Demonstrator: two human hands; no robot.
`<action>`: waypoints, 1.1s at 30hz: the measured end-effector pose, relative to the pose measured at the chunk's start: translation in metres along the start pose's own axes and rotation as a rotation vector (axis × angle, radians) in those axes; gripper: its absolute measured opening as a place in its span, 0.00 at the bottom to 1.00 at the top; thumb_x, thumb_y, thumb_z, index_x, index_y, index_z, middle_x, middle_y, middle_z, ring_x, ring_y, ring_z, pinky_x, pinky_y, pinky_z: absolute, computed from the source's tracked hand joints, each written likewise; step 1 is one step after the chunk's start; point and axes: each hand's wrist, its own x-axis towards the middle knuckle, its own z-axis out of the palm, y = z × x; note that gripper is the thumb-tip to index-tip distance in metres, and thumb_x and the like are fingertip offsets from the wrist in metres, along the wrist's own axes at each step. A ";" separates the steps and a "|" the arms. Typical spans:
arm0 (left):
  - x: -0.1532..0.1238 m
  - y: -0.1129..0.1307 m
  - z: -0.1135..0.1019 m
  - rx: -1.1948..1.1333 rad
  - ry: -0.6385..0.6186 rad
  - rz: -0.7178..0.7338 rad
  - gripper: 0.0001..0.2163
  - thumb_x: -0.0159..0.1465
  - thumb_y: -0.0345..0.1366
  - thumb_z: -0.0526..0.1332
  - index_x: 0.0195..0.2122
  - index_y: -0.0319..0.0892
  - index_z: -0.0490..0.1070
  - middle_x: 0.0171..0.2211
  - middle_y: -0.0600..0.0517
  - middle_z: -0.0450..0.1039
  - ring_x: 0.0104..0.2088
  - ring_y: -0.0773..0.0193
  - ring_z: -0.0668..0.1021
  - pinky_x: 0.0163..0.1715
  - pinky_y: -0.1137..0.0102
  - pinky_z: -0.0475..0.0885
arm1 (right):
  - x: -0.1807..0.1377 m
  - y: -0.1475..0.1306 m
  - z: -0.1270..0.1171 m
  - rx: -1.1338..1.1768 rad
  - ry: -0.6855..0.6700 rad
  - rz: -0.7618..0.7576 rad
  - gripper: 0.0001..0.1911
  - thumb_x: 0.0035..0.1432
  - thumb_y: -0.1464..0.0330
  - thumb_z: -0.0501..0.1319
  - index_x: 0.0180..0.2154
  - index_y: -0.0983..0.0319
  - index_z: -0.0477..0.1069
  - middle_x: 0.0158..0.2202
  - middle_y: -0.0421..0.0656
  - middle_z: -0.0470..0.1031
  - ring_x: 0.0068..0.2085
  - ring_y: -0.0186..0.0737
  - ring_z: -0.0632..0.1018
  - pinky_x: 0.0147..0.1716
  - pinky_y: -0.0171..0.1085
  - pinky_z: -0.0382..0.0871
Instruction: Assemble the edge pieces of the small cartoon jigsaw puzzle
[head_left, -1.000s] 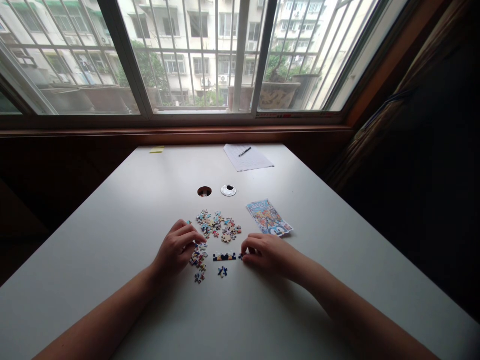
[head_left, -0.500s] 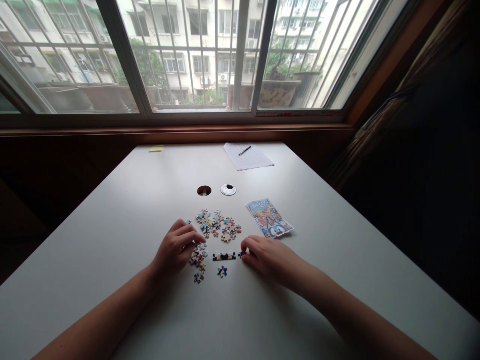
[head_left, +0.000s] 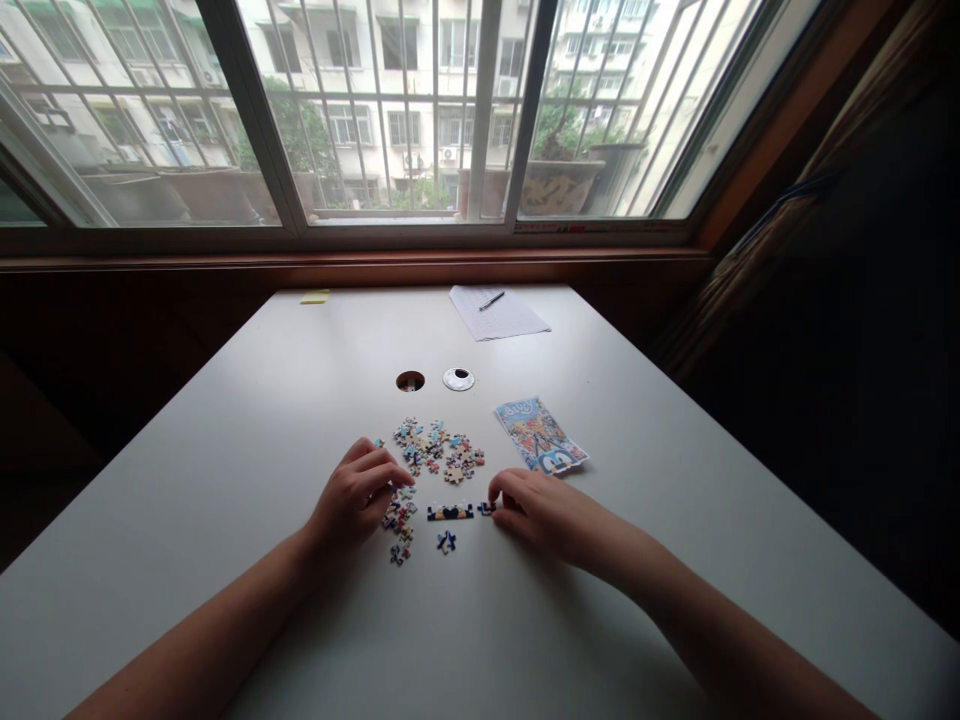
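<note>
A short joined strip of jigsaw pieces [head_left: 450, 513], dark with some white and orange, lies on the white table. Just right of it is a dark puzzle piece [head_left: 486, 508], its right end between the thumb and forefinger of my right hand [head_left: 529, 505]. My left hand [head_left: 360, 490] hovers at the left with its fingers loosely spread, next to a small group of loose pieces [head_left: 399, 522] that it partly hides. Nearer to me than the strip lies a small dark-blue cluster of puzzle pieces [head_left: 446, 542].
Beyond the strip spreads a larger heap of loose jigsaw pieces [head_left: 439, 447]. A picture sheet [head_left: 541, 435] lies to the right. Farther back are a cable hole [head_left: 410, 381], its round cover [head_left: 458, 379], papers [head_left: 499, 318] with a pen [head_left: 491, 301], and a yellow note [head_left: 314, 297].
My right hand has drawn back slightly to the right, and more of the dark puzzle piece shows at its fingertips. My left hand has hardly moved.
</note>
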 end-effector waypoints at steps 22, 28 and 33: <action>-0.005 0.021 0.011 0.204 -0.363 0.312 0.19 0.66 0.30 0.61 0.57 0.51 0.71 0.54 0.53 0.76 0.59 0.50 0.68 0.58 0.55 0.66 | 0.004 -0.002 0.012 -0.100 0.106 -0.009 0.05 0.65 0.71 0.58 0.41 0.61 0.71 0.44 0.45 0.73 0.42 0.41 0.75 0.42 0.37 0.67; -0.004 0.019 0.014 0.218 -0.325 0.333 0.16 0.68 0.31 0.60 0.57 0.51 0.71 0.53 0.55 0.77 0.59 0.52 0.68 0.57 0.58 0.66 | 0.004 -0.001 0.015 -0.084 0.125 -0.044 0.05 0.66 0.72 0.57 0.42 0.60 0.69 0.44 0.44 0.72 0.44 0.41 0.75 0.44 0.37 0.67; -0.004 0.017 0.014 0.230 -0.334 0.344 0.16 0.69 0.32 0.60 0.57 0.50 0.71 0.54 0.55 0.77 0.59 0.52 0.68 0.57 0.58 0.65 | 0.006 0.002 0.020 -0.076 0.142 -0.052 0.04 0.66 0.71 0.57 0.42 0.60 0.68 0.44 0.44 0.71 0.45 0.42 0.75 0.44 0.38 0.67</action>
